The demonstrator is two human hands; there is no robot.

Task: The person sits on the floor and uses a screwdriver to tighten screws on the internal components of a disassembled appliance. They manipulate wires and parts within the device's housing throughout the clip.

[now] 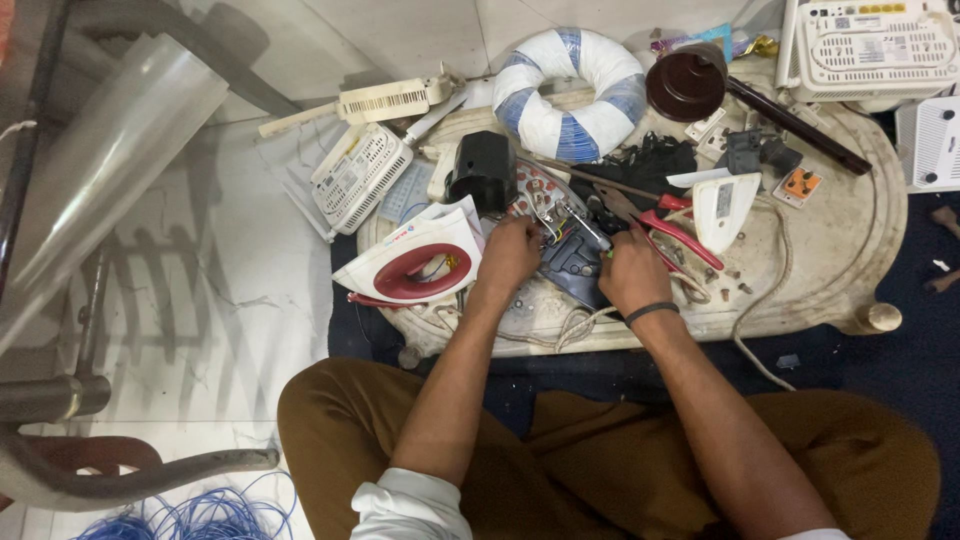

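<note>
My left hand grips the dark iron body flat on the desk to steady it, beside the red pliers; my right hand pinches a small tool against its wiring

On the counter, an iron lies left of an opened device; pliers lie right, a tape coil behind.

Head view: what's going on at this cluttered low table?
A seated person works on a dark plastic appliance part with exposed wires on a worn white low table. The left hand steadies it; the right hand presses at its edge. Red-handled pliers and a red-and-white clothes iron lie alongside.
</note>
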